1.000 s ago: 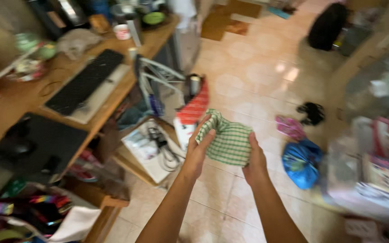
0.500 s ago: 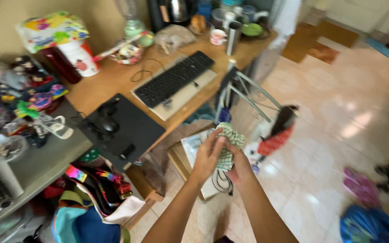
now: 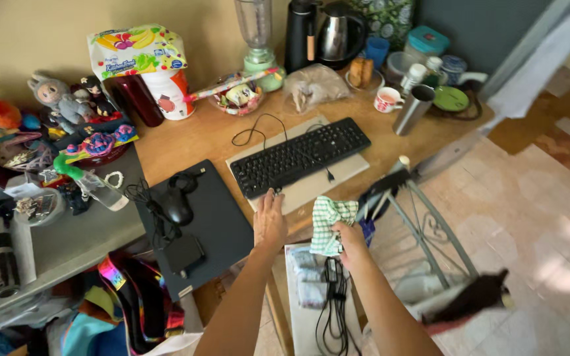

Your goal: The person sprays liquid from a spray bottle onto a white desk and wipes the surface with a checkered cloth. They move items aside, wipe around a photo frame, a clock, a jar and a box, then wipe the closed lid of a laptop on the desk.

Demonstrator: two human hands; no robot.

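Two hands are over the near edge of the wooden counter (image 3: pixel 186 142): the right hand (image 3: pixel 349 238) is closed around a bunched green checked cloth (image 3: pixel 330 221), held just off the counter's edge, while the left hand (image 3: pixel 270 221) lies open and flat, fingers touching the near rim of the board under the black keyboard (image 3: pixel 300 157). Wiping here looks best done with the cloth spread flatter, and with the left hand steadying that board so the keyboard cable (image 3: pixel 253 134) and the black mouse (image 3: pixel 177 206) to the left aren't dragged.
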